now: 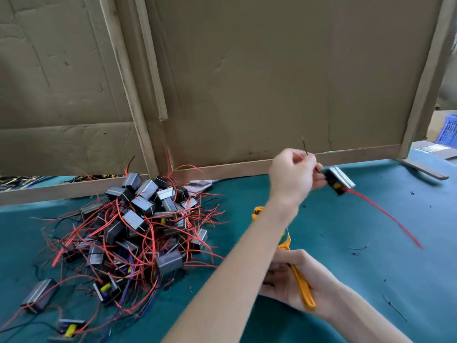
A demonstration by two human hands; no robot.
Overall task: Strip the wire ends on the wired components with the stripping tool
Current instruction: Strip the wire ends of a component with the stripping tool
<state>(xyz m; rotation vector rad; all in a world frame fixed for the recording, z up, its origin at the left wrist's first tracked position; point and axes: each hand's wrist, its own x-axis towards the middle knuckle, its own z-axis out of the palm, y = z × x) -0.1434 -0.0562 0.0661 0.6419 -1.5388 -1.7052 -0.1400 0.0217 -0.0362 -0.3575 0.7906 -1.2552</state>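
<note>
Pinching a black wire, left hand holds one wired component above the table; right hand curls round the yellow stripping tool; component heap lies left.

Table, covered in teal cloth. Left half: heap of wired components, small dark blocks with tangled red, black and purple leads. Near-left edge: stray components, lying just outside the heap. At the heap's far side: pale crumpled rag. Right half: scattered dark wire offcuts. Far right corner: flat wooden slat. Far edge: cardboard partition in a wooden frame
</note>
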